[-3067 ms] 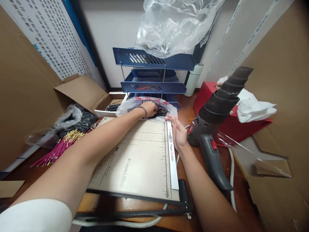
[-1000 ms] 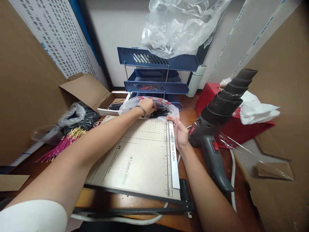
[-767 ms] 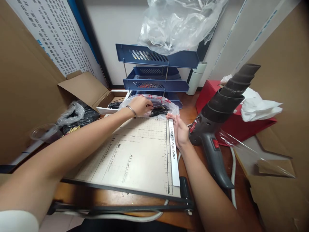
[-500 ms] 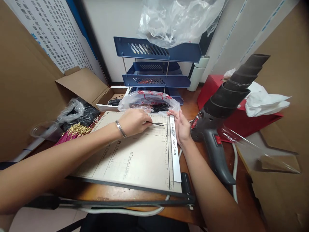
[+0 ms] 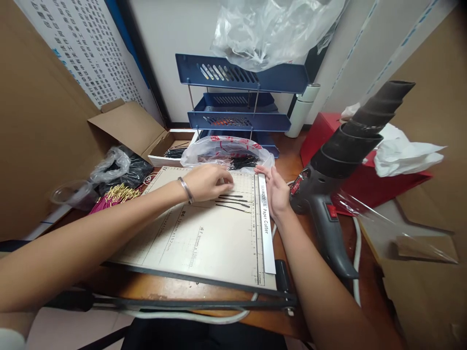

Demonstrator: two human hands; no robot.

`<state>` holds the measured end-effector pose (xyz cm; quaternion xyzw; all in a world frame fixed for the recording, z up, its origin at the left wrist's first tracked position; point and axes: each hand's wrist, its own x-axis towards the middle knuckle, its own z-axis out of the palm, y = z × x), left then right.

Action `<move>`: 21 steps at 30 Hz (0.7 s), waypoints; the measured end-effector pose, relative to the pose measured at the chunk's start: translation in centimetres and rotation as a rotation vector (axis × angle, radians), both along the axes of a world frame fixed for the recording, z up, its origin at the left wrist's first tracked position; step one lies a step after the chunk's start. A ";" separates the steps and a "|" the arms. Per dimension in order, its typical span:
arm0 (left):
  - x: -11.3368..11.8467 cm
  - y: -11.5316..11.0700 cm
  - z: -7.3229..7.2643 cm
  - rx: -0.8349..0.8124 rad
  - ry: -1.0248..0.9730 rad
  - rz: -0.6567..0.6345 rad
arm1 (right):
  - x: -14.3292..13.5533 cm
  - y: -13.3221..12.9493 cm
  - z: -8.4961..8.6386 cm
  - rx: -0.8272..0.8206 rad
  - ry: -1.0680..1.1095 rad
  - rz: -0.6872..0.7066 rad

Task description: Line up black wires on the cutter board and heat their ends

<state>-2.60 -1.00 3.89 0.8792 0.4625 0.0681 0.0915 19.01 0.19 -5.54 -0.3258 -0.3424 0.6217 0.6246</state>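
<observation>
A pale paper cutter [image 5: 219, 238] lies on the table, with printed size lines and a white strip along its right edge. Several thin black strands [image 5: 235, 200] rest loosely spread on its upper right part, close to the ruler. Just above them is my left hand [image 5: 209, 182], fingers curled with a gap between thumb and forefinger; the strands' left ends are partly hidden by it. My right hand [image 5: 277, 192] stays at the cutter's upper right edge beside the white strip, its fingers stretched out and holding nothing.
Behind the cutter sit a plastic bag [image 5: 204, 153] of black strands, an opened carton [image 5: 126, 126] and a blue tray rack [image 5: 239, 121]. Gold-tipped magenta strands [image 5: 118, 197] lie left. A heat gun [image 5: 328, 194] and a red box [image 5: 397, 187] stand right. The cutter's long arm [image 5: 189, 304] runs along the front.
The black strands, bunched in my left fingers before, now lie spread on the board. My left fingers have loosened. My right hand keeps its place.
</observation>
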 end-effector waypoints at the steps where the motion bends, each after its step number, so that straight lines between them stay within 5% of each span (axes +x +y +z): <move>1: 0.0 1.2 -0.4 0.024 0.000 0.034 | 0.0 0.0 0.0 -0.004 0.000 0.002; 9: 2.6 10.5 -2.6 0.060 0.076 0.295 | -0.1 -0.1 0.3 0.004 -0.013 0.006; 21: 4.9 12.3 -2.8 -0.023 0.201 0.391 | 0.0 -0.1 0.3 0.012 -0.055 0.003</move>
